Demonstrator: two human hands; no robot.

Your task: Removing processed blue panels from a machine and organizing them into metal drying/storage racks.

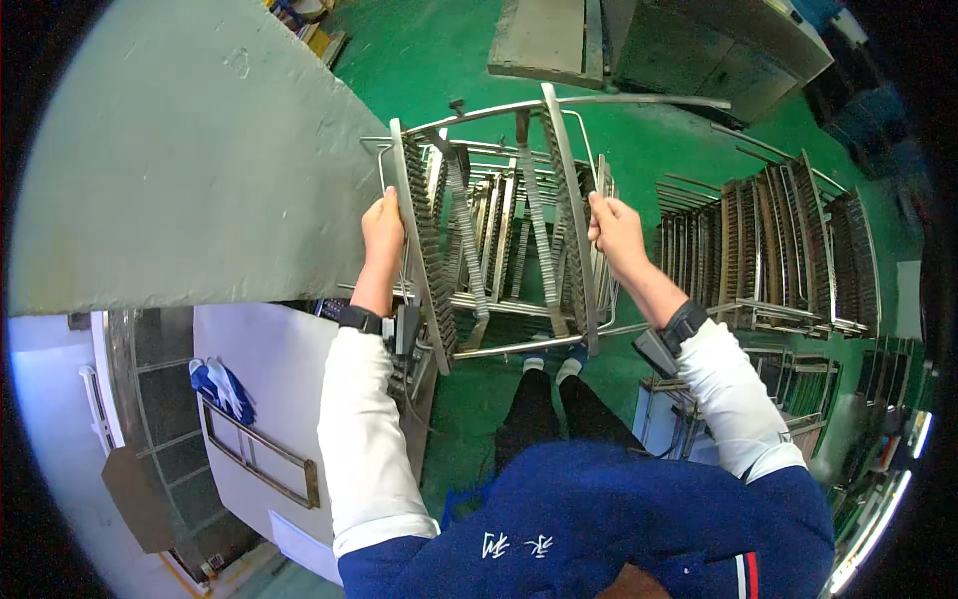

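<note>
In front of me I hold up a metal slotted rack with notched side bars, tilted toward me. My left hand is closed on the wire handle at its left side. On the opposite side, my right hand is closed around the right wire handle. Through the open frame, more metal racking shows beneath, partly hidden by the held rack. Black bands with small box-shaped devices sit on both my wrists.
Several similar metal racks stand close together on the green floor to the right. A big grey slab-like surface fills the far left. Blue-and-white gloves and a metal frame are at the lower left.
</note>
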